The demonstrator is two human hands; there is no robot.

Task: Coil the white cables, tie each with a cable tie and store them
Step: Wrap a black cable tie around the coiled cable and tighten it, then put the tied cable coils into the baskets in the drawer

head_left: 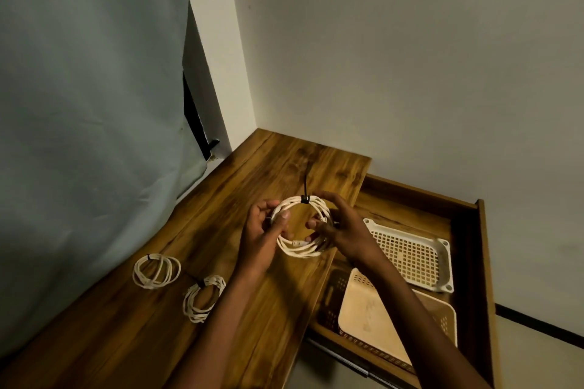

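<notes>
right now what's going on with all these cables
A person holds a coiled white cable above the wooden counter, left hand and right hand gripping opposite sides. A black cable tie already wraps its top. Two tied coils lie on the counter. The open drawer holds plastic baskets.

A home room, it seems: a wooden desk [240, 287] set into the corner of plain painted walls [410, 57], a grey curtain [88, 104] along its left edge, an open drawer [474, 230] at its right edge.
</notes>
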